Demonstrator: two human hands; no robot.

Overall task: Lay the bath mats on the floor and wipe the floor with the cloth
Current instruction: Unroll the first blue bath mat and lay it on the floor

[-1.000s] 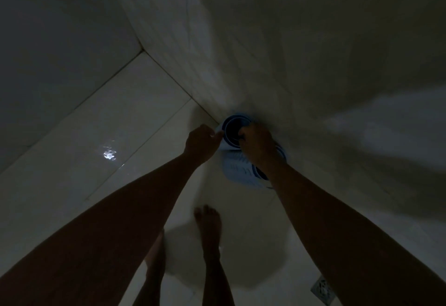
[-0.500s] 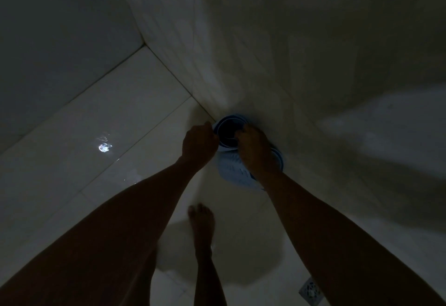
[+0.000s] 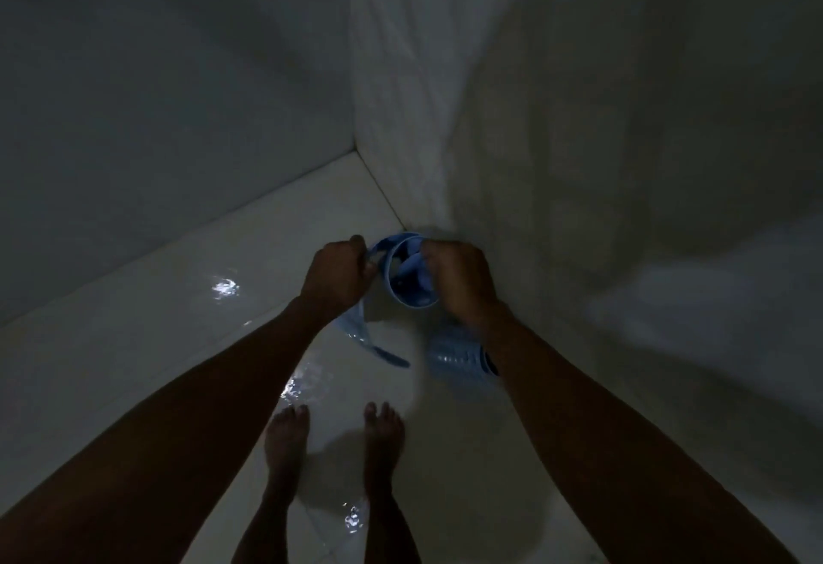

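A rolled blue bath mat (image 3: 407,283) hangs in the air in front of me in a dim tiled room. My left hand (image 3: 336,274) grips its loose outer edge, which curls down and left from the roll. My right hand (image 3: 461,280) grips the right side of the roll, and a ribbed blue part of the mat (image 3: 456,354) hangs below my right wrist. The white tiled floor (image 3: 147,341) is wet and shiny. No cloth is in view.
Two tiled walls meet in a corner (image 3: 356,149) just beyond the mat; the right wall (image 3: 579,162) is close to my right hand. My bare feet (image 3: 334,434) stand on the floor below the mat. Open floor stretches to the left.
The roll has started to come apart: my left hand has pulled the outer edge leftward and a strip now hangs down. The view has tilted up and both feet now show.
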